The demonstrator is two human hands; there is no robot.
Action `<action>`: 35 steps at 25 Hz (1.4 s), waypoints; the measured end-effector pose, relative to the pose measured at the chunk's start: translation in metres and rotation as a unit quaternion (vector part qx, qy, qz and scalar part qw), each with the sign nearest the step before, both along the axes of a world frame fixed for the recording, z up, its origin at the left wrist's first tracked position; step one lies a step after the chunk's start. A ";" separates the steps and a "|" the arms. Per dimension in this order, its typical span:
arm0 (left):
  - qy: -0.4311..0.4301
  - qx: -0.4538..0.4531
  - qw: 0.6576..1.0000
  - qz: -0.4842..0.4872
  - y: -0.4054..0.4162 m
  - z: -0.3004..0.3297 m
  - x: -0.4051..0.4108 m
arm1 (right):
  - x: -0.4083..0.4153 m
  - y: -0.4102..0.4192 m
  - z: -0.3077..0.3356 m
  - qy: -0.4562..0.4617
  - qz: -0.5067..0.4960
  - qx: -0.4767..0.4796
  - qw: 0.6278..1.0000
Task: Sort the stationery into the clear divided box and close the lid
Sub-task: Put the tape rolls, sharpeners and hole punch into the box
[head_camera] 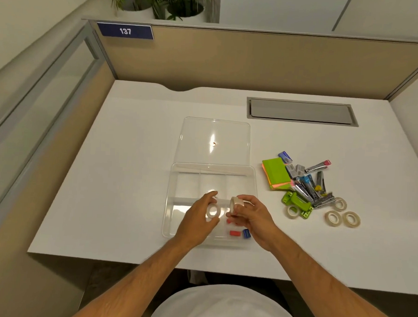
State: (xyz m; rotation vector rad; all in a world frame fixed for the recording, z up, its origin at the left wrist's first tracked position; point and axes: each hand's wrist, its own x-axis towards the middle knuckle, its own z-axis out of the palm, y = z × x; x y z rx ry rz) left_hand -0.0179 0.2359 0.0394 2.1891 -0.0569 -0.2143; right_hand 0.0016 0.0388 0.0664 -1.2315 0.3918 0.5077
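Note:
The clear divided box (175,180) lies open on the white desk, its lid (213,134) flipped back behind it. Over the box's front half, my left hand (197,220) holds one tape roll (213,211) flat. Beside it my right hand (253,216) pinches a second tape roll (236,203) on edge. A red eraser (234,233) and a blue sharpener (246,233) lie in the front right compartment. Right of the box sits a pile of stationery: green sticky notes (275,171), staplers and nail clippers (308,187), a green tape dispenser (297,203) and several loose tape rolls (333,217).
A grey cable hatch (301,111) is set into the desk at the back right. Partition walls enclose the desk at the back and left, with a label reading 137 (125,30). Potted plants (167,3) stand behind the partition.

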 end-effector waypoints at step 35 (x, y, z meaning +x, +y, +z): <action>-0.050 0.097 0.994 0.009 0.036 -0.006 -0.002 | -0.002 0.038 -0.023 -0.168 0.238 -0.351 0.890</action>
